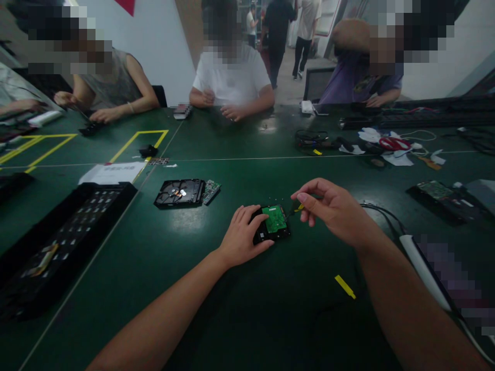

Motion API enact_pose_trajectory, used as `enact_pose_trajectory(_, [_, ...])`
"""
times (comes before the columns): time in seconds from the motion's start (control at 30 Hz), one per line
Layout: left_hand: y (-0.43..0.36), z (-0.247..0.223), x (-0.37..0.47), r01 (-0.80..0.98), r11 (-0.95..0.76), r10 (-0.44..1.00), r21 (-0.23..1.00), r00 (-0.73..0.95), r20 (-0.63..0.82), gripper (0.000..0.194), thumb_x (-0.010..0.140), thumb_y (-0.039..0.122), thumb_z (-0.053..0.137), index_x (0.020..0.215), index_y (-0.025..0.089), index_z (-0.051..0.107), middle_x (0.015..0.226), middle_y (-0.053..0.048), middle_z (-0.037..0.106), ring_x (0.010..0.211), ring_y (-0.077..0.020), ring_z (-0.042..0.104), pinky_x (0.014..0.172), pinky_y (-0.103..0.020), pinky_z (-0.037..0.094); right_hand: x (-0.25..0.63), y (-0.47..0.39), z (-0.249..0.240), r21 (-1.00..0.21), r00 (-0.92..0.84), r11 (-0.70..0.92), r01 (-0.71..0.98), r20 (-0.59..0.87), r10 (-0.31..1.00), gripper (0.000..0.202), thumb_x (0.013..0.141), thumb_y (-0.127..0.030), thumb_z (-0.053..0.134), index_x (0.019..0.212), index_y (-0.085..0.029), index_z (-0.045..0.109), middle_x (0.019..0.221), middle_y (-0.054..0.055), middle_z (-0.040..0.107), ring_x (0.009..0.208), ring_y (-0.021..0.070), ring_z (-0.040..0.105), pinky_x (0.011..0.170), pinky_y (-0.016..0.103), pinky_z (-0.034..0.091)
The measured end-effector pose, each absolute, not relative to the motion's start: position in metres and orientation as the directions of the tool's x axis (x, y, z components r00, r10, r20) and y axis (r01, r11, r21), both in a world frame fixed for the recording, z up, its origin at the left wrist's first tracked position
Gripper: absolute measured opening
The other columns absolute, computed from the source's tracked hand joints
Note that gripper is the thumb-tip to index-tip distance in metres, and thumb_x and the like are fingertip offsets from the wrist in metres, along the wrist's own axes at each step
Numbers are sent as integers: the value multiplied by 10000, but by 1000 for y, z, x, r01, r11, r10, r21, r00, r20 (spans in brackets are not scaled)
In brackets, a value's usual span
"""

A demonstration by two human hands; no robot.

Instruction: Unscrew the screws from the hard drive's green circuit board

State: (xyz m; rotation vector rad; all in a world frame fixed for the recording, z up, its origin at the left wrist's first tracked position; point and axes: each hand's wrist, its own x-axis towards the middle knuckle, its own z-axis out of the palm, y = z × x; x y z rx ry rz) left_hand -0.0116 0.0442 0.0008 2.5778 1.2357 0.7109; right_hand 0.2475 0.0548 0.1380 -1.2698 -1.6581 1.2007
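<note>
Two bare hands work over a hard drive (281,237) near the middle of the green tabletop (216,319). The left hand (245,234) lies over the drive's left side with its fingers spread across it, some reaching the green board (275,219) on top. The right hand (332,208) pinches a small tool with a yellow part (299,207) between thumb and fingertips, just beside the drive's right edge; whether its tip touches the drive, I cannot tell.

Toward the tabletop's left edge sits a long black tray (93,239) with raised walls. A gold-coloured piece (46,259) lies in its near end, and rows of small pale spots (98,201) show along its floor; whether these are holes or loose bits is unclear. White paper (106,172) with print lies just beyond the tray's far end.

Between the tray and the left hand, a second hard drive (180,193) lies just beside a loose circuit board (212,191). One yellow strip (345,286) lies nearer the tabletop's near edge. Black cables (311,138) are bunched toward the far right corner, and a person in a white shirt (234,77) sits at the far edge.
</note>
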Motion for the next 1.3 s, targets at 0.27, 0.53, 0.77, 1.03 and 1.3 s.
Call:
enact_pose_trajectory(0.27, [45,0,-10,686,-621,784,379,529,325,748,917,578,728,1514,207,470,1582,-181,485,1486,-382,446,1287,-639,291,246,55,140,-959,-253,61,277,-12,967,366,948,-537,746,1046,-202,635,756,3,703,594,133,645,536,274,521])
enact_pose_trajectory(0.53, [45,2,-10,683,-625,780,377,536,323,724,920,572,726,1505,211,500,1579,-182,486,1485,-387,450,1276,-647,310,248,56,140,-961,-258,51,272,-22,966,378,944,-547,749,1045,-200,641,749,3,705,594,134,643,542,275,521])
enact_pose_trajectory(0.77, [45,2,-10,686,-623,782,377,537,316,727,919,566,728,1513,213,499,1587,-186,480,1492,-389,442,1278,-656,299,251,57,139,-963,-273,24,267,-52,961,339,972,-514,727,1060,-197,643,740,0,706,589,130,641,555,273,526])
enact_pose_trajectory(1.03, [45,2,-11,688,-615,788,384,537,300,732,926,586,713,1522,221,494,1602,-182,469,1499,-391,436,1279,-658,296,253,59,138,-967,-259,7,256,-62,964,321,989,-516,701,1071,-212,641,832,23,722,637,140,667,559,278,542])
enact_pose_trajectory(1.3, [45,2,-9,699,-598,801,392,519,298,724,906,566,738,1513,246,508,1605,-163,472,1501,-398,436,1279,-674,291,249,55,140,-962,-252,11,272,-61,966,342,968,-529,724,1069,-211,649,817,24,725,623,141,659,550,279,531])
